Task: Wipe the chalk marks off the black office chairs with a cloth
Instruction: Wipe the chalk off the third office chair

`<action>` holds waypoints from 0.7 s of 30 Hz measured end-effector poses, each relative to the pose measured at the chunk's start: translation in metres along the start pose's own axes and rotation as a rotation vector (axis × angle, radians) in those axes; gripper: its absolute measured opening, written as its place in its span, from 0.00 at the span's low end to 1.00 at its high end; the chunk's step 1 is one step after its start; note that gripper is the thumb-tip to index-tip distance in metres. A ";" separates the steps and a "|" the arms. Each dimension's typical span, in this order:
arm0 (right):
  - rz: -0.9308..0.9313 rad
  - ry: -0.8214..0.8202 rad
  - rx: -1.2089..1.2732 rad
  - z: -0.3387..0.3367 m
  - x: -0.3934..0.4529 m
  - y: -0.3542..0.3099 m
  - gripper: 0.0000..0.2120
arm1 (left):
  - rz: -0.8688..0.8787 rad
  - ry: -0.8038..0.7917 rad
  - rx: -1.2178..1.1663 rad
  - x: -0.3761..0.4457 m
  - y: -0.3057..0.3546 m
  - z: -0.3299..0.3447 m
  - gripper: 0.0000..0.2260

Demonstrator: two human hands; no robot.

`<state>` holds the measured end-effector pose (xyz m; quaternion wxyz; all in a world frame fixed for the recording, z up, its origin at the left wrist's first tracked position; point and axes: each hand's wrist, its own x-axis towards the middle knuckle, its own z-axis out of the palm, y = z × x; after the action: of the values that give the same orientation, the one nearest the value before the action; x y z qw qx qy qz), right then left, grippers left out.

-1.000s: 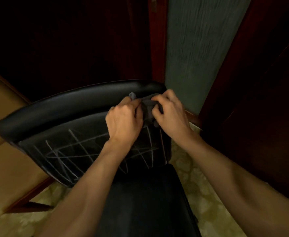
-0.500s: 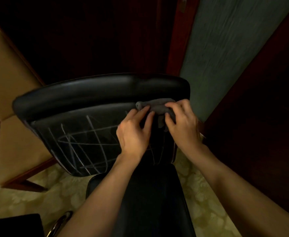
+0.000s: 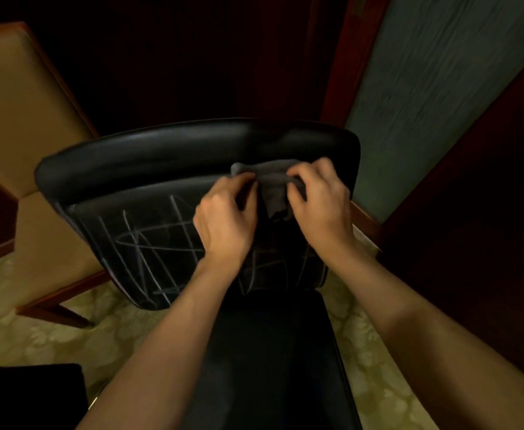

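Both hands are shifting w/ the grey cloth (image 3: 274, 189), left hand (image 3: 223, 225) & right hand (image 3: 319, 209) fingers pinching it at backrest (image 3: 161, 156) 1 o'clock; chalk marks (image 3: 149, 243) still unwiped.

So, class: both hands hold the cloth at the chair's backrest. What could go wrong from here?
1. The cloth is bunched between the left hand and right hand, so it may wipe only a narrow strip.
2. The chalk marks cover most of the backrest; the far left lines could be missed.
3. Pushing may tilt or turn the chair.
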<state>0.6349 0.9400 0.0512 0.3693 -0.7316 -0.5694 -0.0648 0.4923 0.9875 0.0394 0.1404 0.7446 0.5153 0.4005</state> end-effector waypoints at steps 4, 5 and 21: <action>-0.048 -0.160 -0.120 0.038 -0.028 0.000 0.07 | -0.072 -0.173 0.131 -0.019 -0.033 -0.004 0.11; -0.025 -0.250 -0.147 0.047 -0.044 0.001 0.07 | -0.105 -0.225 0.172 -0.030 -0.040 -0.004 0.11; 0.024 -0.126 -0.068 0.081 -0.055 -0.039 0.07 | 0.039 -0.122 0.240 -0.035 -0.084 -0.028 0.10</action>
<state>0.5550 0.9502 -0.0173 0.3086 -0.7531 -0.5800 -0.0336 0.4114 0.9865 -0.0106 0.0739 0.7889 0.5353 0.2926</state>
